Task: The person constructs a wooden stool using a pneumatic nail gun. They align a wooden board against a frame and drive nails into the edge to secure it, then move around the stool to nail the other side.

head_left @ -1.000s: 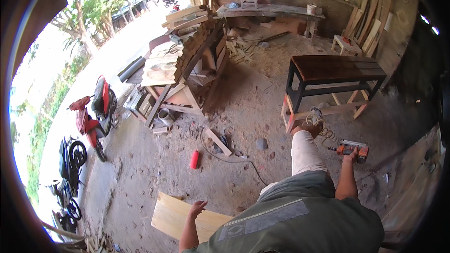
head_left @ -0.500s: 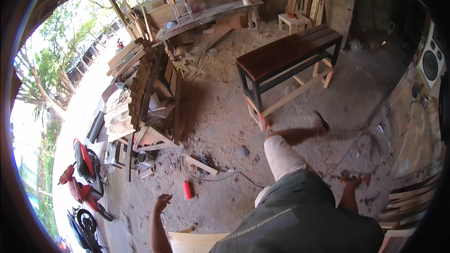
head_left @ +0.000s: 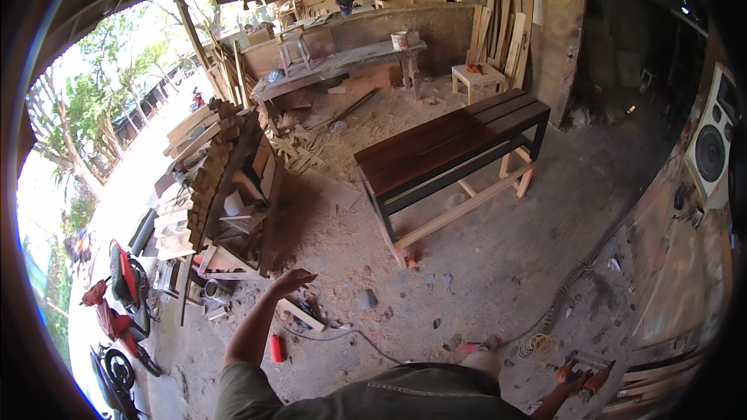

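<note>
My left hand (head_left: 294,280) is stretched out in mid-air over the floor, fingers extended, holding nothing. Below it lie a pale wood offcut (head_left: 302,314) and a red cylinder (head_left: 276,348). Low at the right, my right hand (head_left: 570,386) is closed around an orange and grey tool (head_left: 593,377); its exact kind is too small to make out. Ahead of me stands a long bench (head_left: 443,144) with a dark brown slatted top and black frame, resting on pale timber supports. Neither hand touches it.
Stacked lumber (head_left: 206,202) stands at the left, near a red motorcycle (head_left: 117,311). A cable (head_left: 342,334) and a coiled hose (head_left: 537,344) cross the littered floor. A workbench (head_left: 342,70), a small stool (head_left: 476,82) and a distant person (head_left: 344,0) are farther back. A speaker (head_left: 710,152) stands right.
My left hand has risen and moved forward. My right hand and the tool are lower in view. My outstretched leg has drawn back, and the bench appears nearer and further left.
</note>
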A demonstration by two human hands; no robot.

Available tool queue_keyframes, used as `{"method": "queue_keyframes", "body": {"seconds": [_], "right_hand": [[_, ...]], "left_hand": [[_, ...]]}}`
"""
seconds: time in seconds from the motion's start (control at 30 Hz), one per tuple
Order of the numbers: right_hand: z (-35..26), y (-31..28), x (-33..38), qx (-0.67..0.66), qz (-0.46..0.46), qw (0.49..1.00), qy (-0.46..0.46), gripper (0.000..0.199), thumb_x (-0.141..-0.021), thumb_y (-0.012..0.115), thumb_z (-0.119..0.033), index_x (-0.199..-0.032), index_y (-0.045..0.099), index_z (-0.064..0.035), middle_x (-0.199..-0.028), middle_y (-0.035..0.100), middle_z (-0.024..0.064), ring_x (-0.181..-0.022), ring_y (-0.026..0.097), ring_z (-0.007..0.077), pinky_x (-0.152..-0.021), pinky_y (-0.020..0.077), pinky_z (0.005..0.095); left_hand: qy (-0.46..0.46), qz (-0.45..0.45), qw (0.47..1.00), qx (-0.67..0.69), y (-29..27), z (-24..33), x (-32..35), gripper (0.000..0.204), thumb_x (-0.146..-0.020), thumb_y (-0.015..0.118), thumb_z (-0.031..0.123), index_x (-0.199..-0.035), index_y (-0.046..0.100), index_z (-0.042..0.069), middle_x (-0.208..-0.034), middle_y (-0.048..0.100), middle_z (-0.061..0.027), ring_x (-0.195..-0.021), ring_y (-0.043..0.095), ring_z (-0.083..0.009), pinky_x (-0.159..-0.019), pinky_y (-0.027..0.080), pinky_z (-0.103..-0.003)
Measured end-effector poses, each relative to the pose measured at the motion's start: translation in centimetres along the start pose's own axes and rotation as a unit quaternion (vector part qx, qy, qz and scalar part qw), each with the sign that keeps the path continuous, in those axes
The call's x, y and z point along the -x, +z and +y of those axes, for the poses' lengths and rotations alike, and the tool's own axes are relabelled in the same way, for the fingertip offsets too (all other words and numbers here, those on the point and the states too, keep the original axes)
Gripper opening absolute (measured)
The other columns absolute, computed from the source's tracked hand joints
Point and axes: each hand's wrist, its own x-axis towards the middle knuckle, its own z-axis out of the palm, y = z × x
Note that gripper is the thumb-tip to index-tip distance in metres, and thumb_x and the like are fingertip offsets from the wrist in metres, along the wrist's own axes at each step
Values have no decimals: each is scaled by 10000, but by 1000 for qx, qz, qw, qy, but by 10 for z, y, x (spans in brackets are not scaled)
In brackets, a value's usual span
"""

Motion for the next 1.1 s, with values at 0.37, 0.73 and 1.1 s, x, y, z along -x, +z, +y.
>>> {"method": "queue_keyframes", "body": {"seconds": [0.37, 0.73, 1.1], "right_hand": [[-53, 111, -112, 145, -14, 989, 22, 524, -856, 776, -256, -1276, 576, -14, -1197, 637, 179, -1016, 641, 308, -845, 515, 468], [-34, 259, -176, 244, -112, 960, 85, 470, -855, 769, -242, -1226, 589, -17, -1132, 644, 173, -957, 644, 305, -798, 515, 460], [-5, 421, -216, 313, -163, 925, 142, 416, -853, 761, -228, -1177, 601, -20, -1068, 651, 166, -899, 648, 301, -750, 515, 452]], "left_hand": [[100, -200, 939, -261, 406, 103, -200, 794, -764, 710, 725, -1182, 680, 51, -1081, 705, -217, -1056, 663, -359, -936, 515, -444], [-30, -253, 944, -209, 481, 211, -286, 693, -798, 704, 686, -1033, 717, 34, -950, 714, -183, -835, 714, -315, -738, 562, -452], [-21, -164, 983, -79, 542, 349, -470, 660, -778, 724, 669, -900, 701, 21, -758, 696, -150, -728, 703, -319, -676, 558, -441]]}}
